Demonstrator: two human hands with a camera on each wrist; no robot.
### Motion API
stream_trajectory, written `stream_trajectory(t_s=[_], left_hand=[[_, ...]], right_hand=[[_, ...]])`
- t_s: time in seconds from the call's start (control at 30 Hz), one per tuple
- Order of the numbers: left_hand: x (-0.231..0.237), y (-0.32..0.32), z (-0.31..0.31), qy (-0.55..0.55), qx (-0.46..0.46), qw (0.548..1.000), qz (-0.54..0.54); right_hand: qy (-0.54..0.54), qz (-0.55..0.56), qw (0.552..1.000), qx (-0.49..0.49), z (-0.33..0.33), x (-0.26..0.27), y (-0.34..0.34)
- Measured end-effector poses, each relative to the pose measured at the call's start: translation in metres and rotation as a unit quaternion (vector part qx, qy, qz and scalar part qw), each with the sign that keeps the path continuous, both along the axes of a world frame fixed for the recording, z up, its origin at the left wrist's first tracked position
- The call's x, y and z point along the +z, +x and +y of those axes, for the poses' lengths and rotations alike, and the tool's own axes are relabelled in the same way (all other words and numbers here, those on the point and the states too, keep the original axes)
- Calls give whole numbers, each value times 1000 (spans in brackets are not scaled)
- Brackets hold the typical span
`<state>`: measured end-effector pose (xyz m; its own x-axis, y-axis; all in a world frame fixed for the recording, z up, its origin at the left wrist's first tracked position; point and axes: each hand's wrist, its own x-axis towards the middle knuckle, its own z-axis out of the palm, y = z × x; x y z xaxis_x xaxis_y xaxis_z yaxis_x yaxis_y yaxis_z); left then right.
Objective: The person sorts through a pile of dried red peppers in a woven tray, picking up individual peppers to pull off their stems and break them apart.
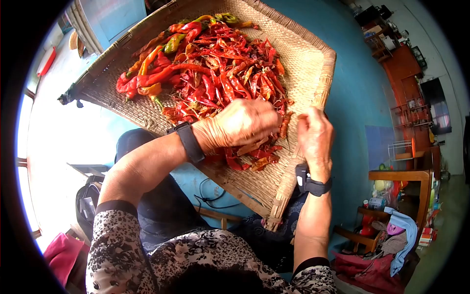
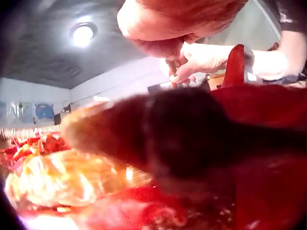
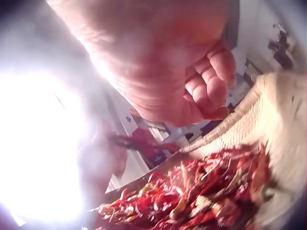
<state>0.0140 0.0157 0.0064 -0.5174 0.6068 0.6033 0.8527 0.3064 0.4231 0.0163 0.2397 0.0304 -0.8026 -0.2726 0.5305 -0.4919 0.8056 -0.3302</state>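
Over the near side of a heap of dried red chilies [image 1: 230,85] my left hand [image 1: 249,122] bends down with its fingers curled, fingertips hidden in the head view. From the right wrist view a dark red chili [image 3: 139,143], blurred, sticks out of the left hand. My right hand [image 1: 316,134] hovers near the basket's right rim, its fingers bent in and thumb close to the forefinger; I cannot tell whether it pinches anything. The right wrist view shows the curled fingers [image 3: 211,88] from the palm side. The woven basket [image 1: 308,59] lies tilted across the lap.
Fresher, larger red and green peppers [image 1: 171,46] lie at the basket's far left. To the right stands a wooden chair [image 1: 362,237] heaped with clothes. A black cable [image 1: 210,196] lies under the basket, and a dark bag [image 1: 88,201] is at the left.
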Motion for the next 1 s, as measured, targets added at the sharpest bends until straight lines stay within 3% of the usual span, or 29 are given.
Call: stream_trajectory(t_s=[0.03,0.1,0.17,0.2,0.23,0.3,0.37,0.43,0.5,0.53,0.67,0.77,0.8,0.83,0.9,0.93,1.0], left_hand=[[0,-6,2,84,-2,996,6],[5,-11,-3,104,63,988,-96],[10,-16,-10,107,101,956,-254],[6,-19,-10,156,102,943,-275],[2,-21,-9,204,102,928,-295],[-1,-24,-13,205,80,910,-352],[-10,-27,-10,242,9,873,-424],[-11,-23,-5,245,-32,857,-453],[-6,-15,0,223,-45,858,-460],[-9,-16,0,172,-46,877,-447],[-10,-14,1,151,-79,875,-454],[-6,-18,-3,151,-17,907,-394],[0,-18,-9,93,27,911,-401],[5,-19,-15,21,56,947,-316],[16,-18,-24,-137,58,944,-293],[13,-16,-28,-135,58,945,-292],[6,-8,-34,-194,-45,952,-233]], right_hand=[[-8,37,999,-27,12,1,-3],[0,77,991,-109,42,3,-9],[-11,11,982,-187,64,5,-7],[60,22,975,-214,74,5,-6],[112,-45,960,-254,82,4,-3],[164,-57,943,-283,83,1,2],[116,-27,972,-205,74,1,5],[-44,-61,995,-66,49,2,5],[-91,-181,979,26,17,9,15],[-101,-183,974,89,4,6,16],[-8,-144,980,140,-24,-4,10],[-6,-119,987,109,-28,-3,4],[-12,-93,991,96,-26,-3,3],[-9,-136,989,55,-23,0,2],[-66,-57,995,42,-12,4,-3],[-59,-35,998,7,-3,7,-5],[-57,-10,997,-56,22,8,-10]])
